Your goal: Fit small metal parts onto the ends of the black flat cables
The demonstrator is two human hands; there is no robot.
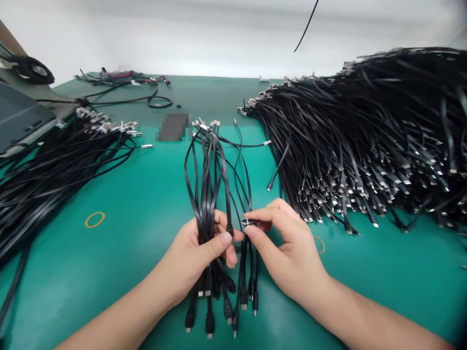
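1. Left hand (193, 253): grip closed around black cable bundle (206, 199).
2. Right hand (290, 245): grip pinching small dark piece (252, 222) beside the bundle.
3. Gray box-like object (22, 116), far left; inside not visible.
4. Green bench (146, 194) shows between left cable pile (65, 170) and bundle; larger cable pile (365, 131) right.

Cable workshop, green-topped bench (146, 194), 2 big cable heaps (328, 136)
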